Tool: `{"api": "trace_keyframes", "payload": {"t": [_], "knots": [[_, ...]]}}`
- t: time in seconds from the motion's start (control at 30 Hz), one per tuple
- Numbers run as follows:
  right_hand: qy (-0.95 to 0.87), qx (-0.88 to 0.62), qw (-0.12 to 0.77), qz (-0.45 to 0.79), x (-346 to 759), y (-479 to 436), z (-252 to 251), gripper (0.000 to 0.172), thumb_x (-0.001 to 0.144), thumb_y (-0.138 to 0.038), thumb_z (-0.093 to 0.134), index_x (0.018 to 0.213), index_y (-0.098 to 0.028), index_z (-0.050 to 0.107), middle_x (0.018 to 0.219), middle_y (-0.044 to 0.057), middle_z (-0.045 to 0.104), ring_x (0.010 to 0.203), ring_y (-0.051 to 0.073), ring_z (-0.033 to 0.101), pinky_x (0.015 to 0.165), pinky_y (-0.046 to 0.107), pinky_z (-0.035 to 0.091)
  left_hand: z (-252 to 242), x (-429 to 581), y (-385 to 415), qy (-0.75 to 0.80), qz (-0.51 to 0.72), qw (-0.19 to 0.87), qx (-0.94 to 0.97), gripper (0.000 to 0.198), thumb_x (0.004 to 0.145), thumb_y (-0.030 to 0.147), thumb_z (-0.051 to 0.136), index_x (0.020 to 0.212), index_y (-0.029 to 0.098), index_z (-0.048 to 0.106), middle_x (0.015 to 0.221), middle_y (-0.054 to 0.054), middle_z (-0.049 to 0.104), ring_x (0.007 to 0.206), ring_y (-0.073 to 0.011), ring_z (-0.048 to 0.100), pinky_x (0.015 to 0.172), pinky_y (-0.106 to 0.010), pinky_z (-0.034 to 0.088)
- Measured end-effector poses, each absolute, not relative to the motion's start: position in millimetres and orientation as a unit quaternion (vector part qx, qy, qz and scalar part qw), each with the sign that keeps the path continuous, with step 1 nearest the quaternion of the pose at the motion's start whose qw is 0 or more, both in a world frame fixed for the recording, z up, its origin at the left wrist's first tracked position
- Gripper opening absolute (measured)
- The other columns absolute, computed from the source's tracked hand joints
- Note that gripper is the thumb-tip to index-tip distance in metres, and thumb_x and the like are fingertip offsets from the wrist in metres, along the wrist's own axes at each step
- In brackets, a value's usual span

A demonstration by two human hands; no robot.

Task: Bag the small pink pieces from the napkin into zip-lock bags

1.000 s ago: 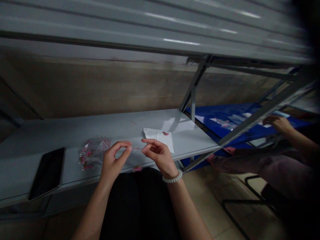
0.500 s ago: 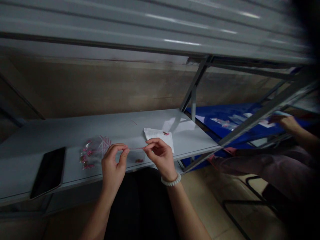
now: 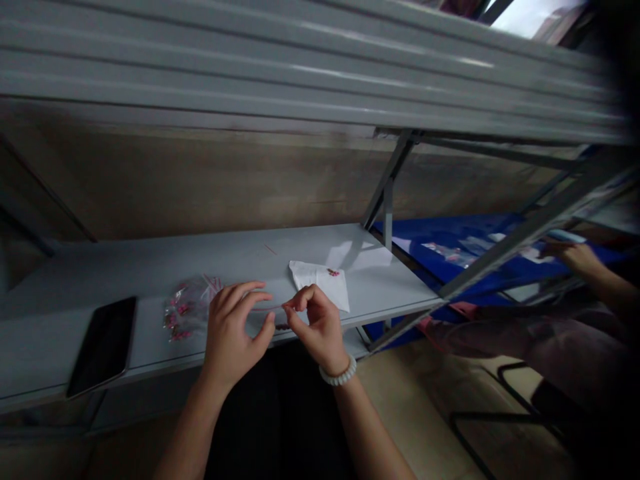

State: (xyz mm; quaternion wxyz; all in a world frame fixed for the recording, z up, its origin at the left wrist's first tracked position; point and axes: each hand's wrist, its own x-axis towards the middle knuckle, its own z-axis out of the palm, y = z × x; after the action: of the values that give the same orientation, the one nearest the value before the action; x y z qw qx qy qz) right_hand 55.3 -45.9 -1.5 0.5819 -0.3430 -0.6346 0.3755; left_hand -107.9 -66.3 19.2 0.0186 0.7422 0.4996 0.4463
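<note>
My right hand (image 3: 317, 330) pinches one end of a thin pink cord (image 3: 265, 309) between thumb and fingertips, just above the table's front edge. The cord runs leftward toward my left hand (image 3: 233, 340), whose thumb and fingers are spread apart around its other end. A small dark reddish item (image 3: 283, 327) lies on the table beneath the hands, too small to make out. Beside my left hand is a clear plastic bag (image 3: 193, 300) with pink pieces in and around it. A white packet (image 3: 320, 283) lies beyond my right hand, with a small pink-and-gold cluster (image 3: 333, 272) on top.
A black tablet (image 3: 103, 347) lies at the left of the grey table (image 3: 160, 257). Another pink strand (image 3: 271, 249) rests farther back. To the right, metal braces (image 3: 393, 180) separate a blue surface (image 3: 425, 230) with small bags, where another person's hand (image 3: 575, 257) holds a light-blue object.
My left hand has loosened its pinch on the cord and spread its fingers. My right hand still pinches the cord, with its fingers more curled. The view has tilted slightly upward.
</note>
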Motion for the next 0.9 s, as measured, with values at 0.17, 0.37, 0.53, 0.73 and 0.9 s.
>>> {"api": "trace_keyframes", "payload": {"t": [0.17,0.37,0.53,0.73,0.9], "knots": [[-0.663,-0.343,0.564,0.353,53,-51,1,0.019,0.077,-0.014,0.059,0.070,-0.021,0.043,0.071,-0.002,0.053,0.069,0.013,0.055,0.067,0.027,0.044,20,-102,-67,0.486,0.429,-0.016,0.761,0.007,0.078,0.017,0.061,0.077,0.024,0.064,0.101,-0.002,0.068,0.097,-0.0234,0.059,0.090,-0.044,0.042],[-0.667,-0.326,0.563,0.363,54,-52,2,0.023,0.078,-0.012,0.059,0.068,-0.021,0.040,0.070,-0.003,0.051,0.067,0.013,0.052,0.065,0.026,0.042,23,-99,-72,0.473,0.425,-0.010,0.772,0.009,0.081,0.014,0.058,0.079,0.022,0.062,0.098,-0.002,0.068,0.096,-0.0218,0.058,0.092,-0.044,0.040],[-0.652,-0.301,0.581,0.383,55,-51,4,0.027,0.079,-0.011,0.060,0.068,-0.021,0.037,0.069,-0.003,0.051,0.067,0.012,0.053,0.064,0.026,0.042,23,-108,-71,0.474,0.413,0.014,0.778,0.007,0.087,0.020,0.057,0.083,0.022,0.063,0.088,0.000,0.068,0.088,-0.0194,0.058,0.091,-0.041,0.039],[-0.655,-0.295,0.581,0.383,51,-55,5,0.029,0.079,-0.010,0.059,0.066,-0.021,0.035,0.069,-0.003,0.049,0.068,0.013,0.053,0.065,0.026,0.042,20,-112,-74,0.504,0.426,-0.003,0.752,0.014,0.084,0.014,0.056,0.072,0.020,0.059,0.077,0.001,0.065,0.080,-0.0189,0.057,0.086,-0.039,0.039],[-0.653,-0.296,0.590,0.371,51,-53,5,0.032,0.078,-0.009,0.060,0.065,-0.021,0.034,0.069,-0.003,0.051,0.069,0.013,0.054,0.065,0.027,0.041,20,-111,-75,0.505,0.447,-0.020,0.738,0.013,0.084,0.017,0.058,0.072,0.021,0.061,0.077,0.000,0.066,0.080,-0.0191,0.057,0.083,-0.037,0.040]]}}
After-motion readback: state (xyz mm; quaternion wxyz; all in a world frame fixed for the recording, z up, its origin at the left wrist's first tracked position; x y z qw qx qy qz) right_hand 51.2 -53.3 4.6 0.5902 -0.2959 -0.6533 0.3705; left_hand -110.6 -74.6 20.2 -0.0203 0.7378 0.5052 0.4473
